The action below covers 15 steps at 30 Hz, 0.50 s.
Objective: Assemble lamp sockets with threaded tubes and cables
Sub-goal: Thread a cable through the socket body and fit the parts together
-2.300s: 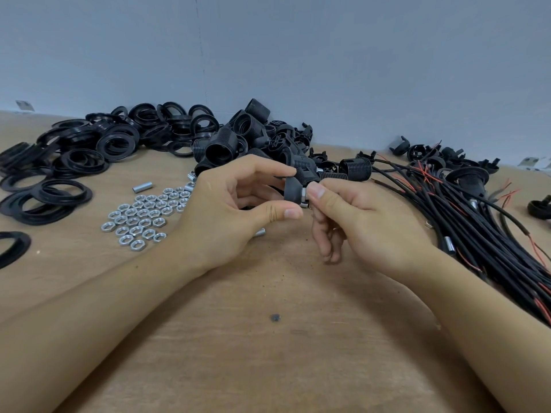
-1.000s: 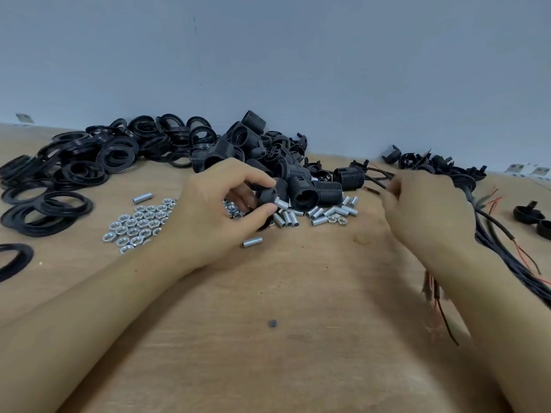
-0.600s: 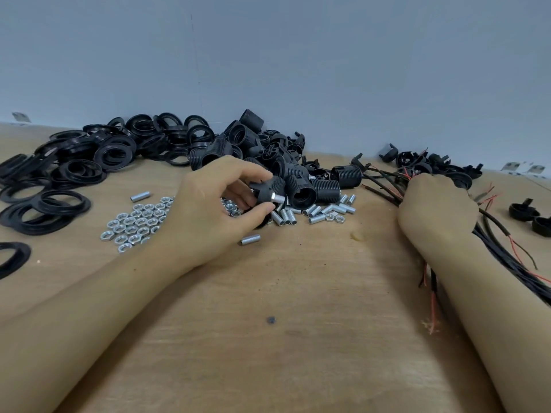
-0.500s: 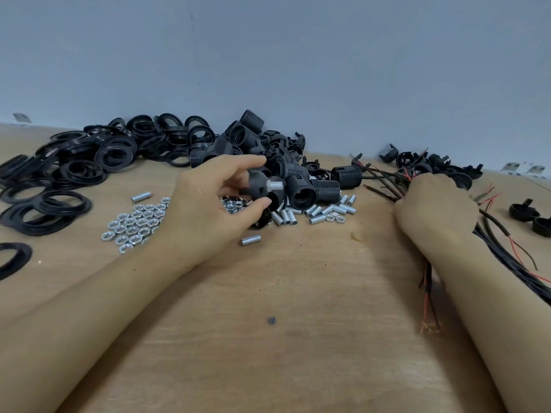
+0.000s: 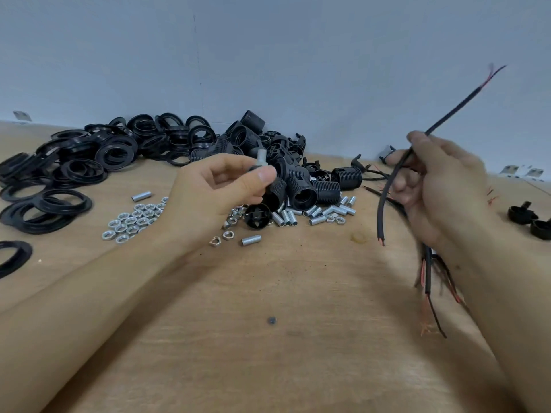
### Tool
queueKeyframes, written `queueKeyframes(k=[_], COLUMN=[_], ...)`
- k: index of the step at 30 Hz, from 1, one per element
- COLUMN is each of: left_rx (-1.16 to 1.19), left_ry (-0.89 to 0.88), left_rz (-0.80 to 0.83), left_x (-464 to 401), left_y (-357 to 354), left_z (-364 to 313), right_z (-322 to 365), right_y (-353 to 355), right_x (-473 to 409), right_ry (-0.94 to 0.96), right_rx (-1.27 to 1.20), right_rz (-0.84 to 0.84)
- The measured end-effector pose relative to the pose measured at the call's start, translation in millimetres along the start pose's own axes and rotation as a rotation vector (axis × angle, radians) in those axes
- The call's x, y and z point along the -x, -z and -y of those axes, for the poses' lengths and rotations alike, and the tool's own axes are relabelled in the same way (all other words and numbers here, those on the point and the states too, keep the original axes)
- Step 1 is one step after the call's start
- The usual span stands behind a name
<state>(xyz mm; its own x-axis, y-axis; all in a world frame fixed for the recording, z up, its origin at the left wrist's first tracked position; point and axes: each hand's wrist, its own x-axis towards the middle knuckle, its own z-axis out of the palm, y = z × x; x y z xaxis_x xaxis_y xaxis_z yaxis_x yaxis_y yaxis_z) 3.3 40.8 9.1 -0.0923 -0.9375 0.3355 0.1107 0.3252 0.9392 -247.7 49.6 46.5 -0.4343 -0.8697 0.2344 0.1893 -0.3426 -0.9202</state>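
My left hand grips a black lamp socket part above the table, and a silver threaded tube sticks up out of it past my thumb. My right hand pinches a black cable and holds it up off the table. One end of the cable, with red strands, points up to the right; the other end hangs down over the wood. More black cables lie under my right forearm.
A heap of black threaded sockets sits behind my left hand. Loose silver tubes and nuts lie in front of it, black rings at the left, black caps at far right. All rest on the wooden table.
My right hand lifted one cable out of the bundle and raised it. My left hand raised the socket part and turned it so the tube points up.
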Motion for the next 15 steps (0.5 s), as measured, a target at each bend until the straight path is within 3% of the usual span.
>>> queueKeyframes(k=[5,11,15], left_rx=[0.287,0.508,0.481], left_ry=[0.199,0.384,0.452], left_rz=[0.0,0.1,0.135], left_x=[-3,-3,-2], left_y=[-1,0,1], left_z=[-3,-2,-1], right_z=[-11,-16,-15], right_y=[-5,-14,-17], right_x=[6,13,20], right_ry=[-0.081,0.014,0.083], right_rx=[0.033,-0.048,-0.088], right_rz=[0.115,0.147,0.176])
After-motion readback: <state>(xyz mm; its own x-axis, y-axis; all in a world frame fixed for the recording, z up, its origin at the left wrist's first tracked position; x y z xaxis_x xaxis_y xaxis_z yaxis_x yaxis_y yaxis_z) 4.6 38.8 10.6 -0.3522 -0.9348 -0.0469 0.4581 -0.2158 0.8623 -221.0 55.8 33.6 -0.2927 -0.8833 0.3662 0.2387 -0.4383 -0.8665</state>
